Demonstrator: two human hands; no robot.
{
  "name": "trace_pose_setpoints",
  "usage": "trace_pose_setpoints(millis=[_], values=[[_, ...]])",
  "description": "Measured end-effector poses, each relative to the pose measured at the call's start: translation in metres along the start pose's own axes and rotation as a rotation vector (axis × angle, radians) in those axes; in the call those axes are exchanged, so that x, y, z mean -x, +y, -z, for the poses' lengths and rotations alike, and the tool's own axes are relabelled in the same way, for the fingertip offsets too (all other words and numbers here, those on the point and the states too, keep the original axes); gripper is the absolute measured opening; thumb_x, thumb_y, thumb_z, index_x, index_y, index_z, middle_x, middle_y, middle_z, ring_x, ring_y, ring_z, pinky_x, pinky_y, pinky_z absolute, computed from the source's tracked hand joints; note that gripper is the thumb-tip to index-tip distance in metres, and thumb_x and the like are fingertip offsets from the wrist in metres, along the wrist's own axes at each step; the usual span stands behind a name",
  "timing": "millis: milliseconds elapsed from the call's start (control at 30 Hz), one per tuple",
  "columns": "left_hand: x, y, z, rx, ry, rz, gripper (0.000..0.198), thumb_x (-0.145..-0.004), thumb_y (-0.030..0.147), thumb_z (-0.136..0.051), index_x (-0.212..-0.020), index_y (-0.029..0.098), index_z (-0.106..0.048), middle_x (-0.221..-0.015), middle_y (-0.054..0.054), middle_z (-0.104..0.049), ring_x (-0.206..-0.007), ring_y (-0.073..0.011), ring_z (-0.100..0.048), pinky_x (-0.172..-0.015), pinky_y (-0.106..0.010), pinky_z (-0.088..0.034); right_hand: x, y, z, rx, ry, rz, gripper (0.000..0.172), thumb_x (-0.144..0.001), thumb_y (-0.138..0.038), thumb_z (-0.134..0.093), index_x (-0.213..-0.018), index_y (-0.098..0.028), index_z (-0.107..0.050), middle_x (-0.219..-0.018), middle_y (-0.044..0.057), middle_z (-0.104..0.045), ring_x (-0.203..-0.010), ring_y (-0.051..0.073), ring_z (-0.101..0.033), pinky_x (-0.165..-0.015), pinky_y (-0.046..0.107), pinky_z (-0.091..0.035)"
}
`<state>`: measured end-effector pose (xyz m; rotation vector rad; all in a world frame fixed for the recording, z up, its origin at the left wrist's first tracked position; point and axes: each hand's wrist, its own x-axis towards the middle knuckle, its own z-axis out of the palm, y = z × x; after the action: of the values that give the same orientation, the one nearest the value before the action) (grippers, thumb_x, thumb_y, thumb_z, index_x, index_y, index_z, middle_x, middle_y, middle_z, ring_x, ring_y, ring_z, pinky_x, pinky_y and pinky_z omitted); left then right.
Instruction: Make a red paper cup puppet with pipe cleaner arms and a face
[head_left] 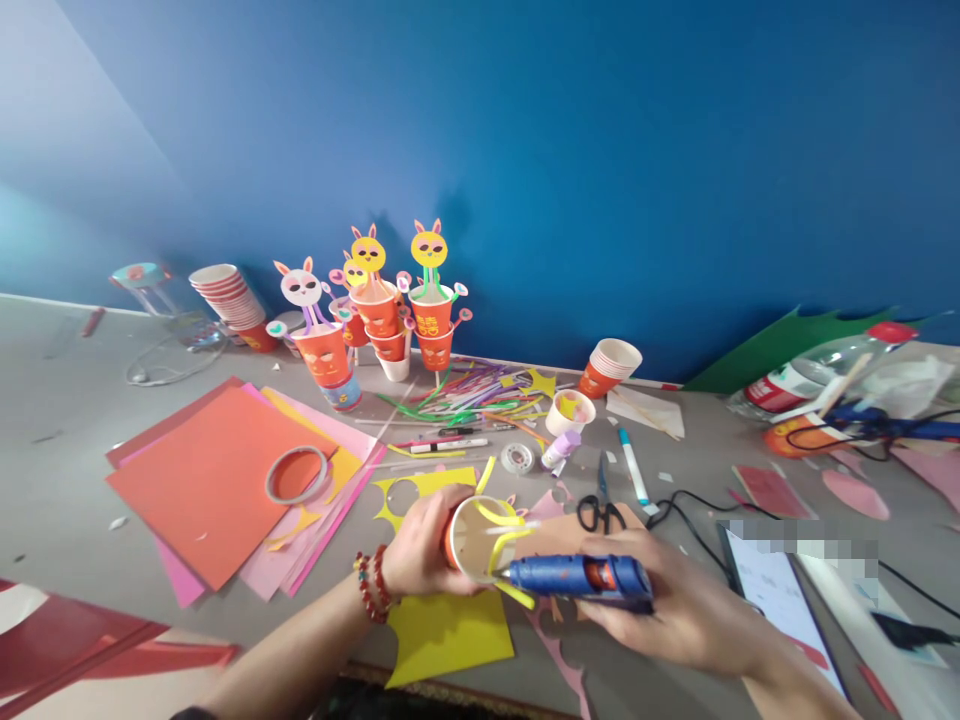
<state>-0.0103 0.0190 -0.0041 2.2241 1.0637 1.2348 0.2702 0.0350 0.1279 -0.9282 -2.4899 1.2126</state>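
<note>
**Paper cup held, glue gun nozzle at its rim**

Paper cup [466,547] is held above the worktop [90,400], mouth turned toward the camera; yellow strips [498,515] are seen across its right rim. Risks, as judged: if the nozzle is hot and slips, fingers could be burned or glue dripped inside; strips could be knocked askew if the cup is squeezed or twisted. Nozzle contact cannot be told.

Cup wall is pinched from the left by the left grip [421,545]. Glue gun [555,577] is clasped by the right grip [675,590]; trigger hidden. Below, yellow sheet [450,640]; beyond, scissors [600,510], near a black cord [701,500] that could be snagged.
</note>
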Motion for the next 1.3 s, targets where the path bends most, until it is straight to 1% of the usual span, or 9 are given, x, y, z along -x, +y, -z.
trace_pose_setpoints(millis=[133, 267, 567, 800, 1000, 1100, 1167, 1233, 1300], values=[[0.0, 0.0, 0.0, -0.005, 0.004, -0.014, 0.083, -0.069, 0.061, -0.077, -0.133, 0.022, -0.043, -0.109, -0.013, -0.072, -0.093, -0.0312, -0.076, -0.078, -0.039, -0.062, -0.001, 0.001, 0.002, -0.026, -0.017, 0.001, 0.053, -0.082, -0.01, -0.065, -0.133, -0.025, -0.066, -0.122, 0.008, -0.075, -0.108, 0.027, -0.073, -0.094, 0.03, -0.056], [0.001, -0.001, 0.0, -0.006, 0.0, -0.034, 0.085, -0.07, 0.063, -0.076, -0.136, 0.021, -0.042, -0.111, -0.013, -0.072, -0.094, -0.0311, -0.075, -0.079, -0.039, -0.062, 0.0, 0.003, 0.003, -0.008, -0.004, 0.028, 0.054, -0.081, -0.011, -0.067, -0.133, -0.027, -0.066, -0.127, 0.007, -0.073, -0.112, 0.028, -0.071, -0.098, 0.031, -0.054], [0.001, -0.001, 0.0, -0.029, 0.012, -0.051, 0.086, -0.071, 0.065, -0.075, -0.137, 0.021, -0.041, -0.111, -0.013, -0.072, -0.094, -0.0312, -0.075, -0.079, -0.039, -0.062, -0.001, -0.003, 0.003, -0.09, -0.03, -0.019, 0.054, -0.085, -0.011, -0.064, -0.137, -0.026, -0.063, -0.109, 0.005, -0.079, -0.1, 0.024, -0.075, -0.097, 0.029, -0.054], [-0.004, 0.003, 0.001, -0.033, 0.016, -0.081, 0.078, -0.076, 0.069, -0.067, -0.133, 0.022, -0.042, -0.107, -0.013, -0.071, -0.09, -0.0302, -0.076, -0.076, -0.039, -0.062, 0.0, 0.004, 0.007, 0.058, -0.07, 0.04, 0.048, -0.085, -0.018, -0.065, -0.133, -0.026, -0.067, -0.135, 0.008, -0.068, -0.122, 0.031, -0.065, -0.105, 0.036, -0.049], [-0.008, 0.005, 0.0, 0.009, 0.023, -0.129, 0.073, -0.079, 0.069, -0.064, -0.131, 0.021, -0.044, -0.101, -0.011, -0.071, -0.084, -0.0287, -0.075, -0.072, -0.038, -0.061, -0.001, 0.005, 0.01, 0.086, -0.072, 0.047, 0.051, -0.087, -0.023, -0.067, -0.137, -0.026, -0.063, -0.135, 0.009, -0.068, -0.126, 0.031, -0.062, -0.107, 0.036, -0.048], [-0.007, 0.003, 0.0, -0.008, 0.017, -0.117, 0.074, -0.079, 0.068, -0.065, -0.131, 0.021, -0.044, -0.103, -0.012, -0.071, -0.087, -0.0296, -0.075, -0.074, -0.039, -0.061, 0.001, 0.006, 0.012, 0.084, -0.085, 0.057, 0.049, -0.086, -0.019, -0.065, -0.134, -0.026, -0.066, -0.134, 0.009, -0.069, -0.121, 0.031, -0.065, -0.104, 0.037, -0.05], [-0.006, 0.002, 0.001, -0.027, 0.014, -0.108, 0.076, -0.077, 0.068, -0.066, -0.132, 0.021, -0.042, -0.105, -0.012, -0.071, -0.089, -0.0306, -0.076, -0.075, -0.039, -0.061, 0.004, 0.009, 0.012, 0.076, -0.043, 0.039, 0.043, -0.084, -0.018, -0.066, -0.126, -0.026, -0.071, -0.127, 0.009, -0.072, -0.114, 0.03, -0.068, -0.101, 0.038, -0.052], [-0.005, 0.001, 0.0, -0.044, 0.026, -0.102, 0.078, -0.076, 0.069, -0.066, -0.133, 0.022, -0.041, -0.106, -0.013, -0.071, -0.089, -0.0312, -0.076, -0.075, -0.04, -0.062, 0.01, 0.013, 0.012, 0.047, 0.023, 0.022, 0.035, -0.083, -0.019, -0.068, -0.117, -0.026, -0.074, -0.115, 0.008, -0.077, -0.101, 0.028, -0.073, -0.092, 0.036, -0.057], [-0.004, 0.001, 0.0, -0.048, 0.044, -0.102, 0.078, -0.077, 0.07, -0.065, -0.133, 0.022, -0.041, -0.106, -0.013, -0.071, -0.09, -0.0311, -0.076, -0.075, -0.04, -0.062, 0.015, 0.02, 0.011, -0.03, 0.084, 0.002, 0.03, -0.083, -0.023, -0.069, -0.112, -0.024, -0.075, -0.101, 0.007, -0.079, -0.085, 0.025, -0.075, -0.078, 0.032, -0.061]])
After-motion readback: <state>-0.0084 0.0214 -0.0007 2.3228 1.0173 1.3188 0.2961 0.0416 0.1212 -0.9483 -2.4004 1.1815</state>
